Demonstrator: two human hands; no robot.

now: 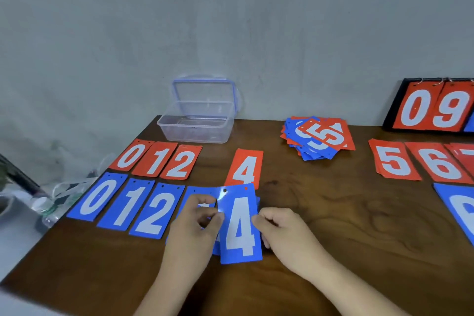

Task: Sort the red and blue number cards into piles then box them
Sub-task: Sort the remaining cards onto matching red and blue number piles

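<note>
Fingers [259, 220] of both hands clamp the blue 4 [239, 228]: left hand [195, 223] pinches its left edge, right hand [282, 233] its right edge, just before the red 4 [245, 168].

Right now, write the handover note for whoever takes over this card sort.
Left hand and right hand pinch the blue 4 card by its side edges.
Laid out: red 0-2 cards and red 4 card behind blue 0-2 cards; red 5 and 6 cards at right.
To do: place this card, sort the mixed pile, then fill the clear box, which holds no cards.
</note>
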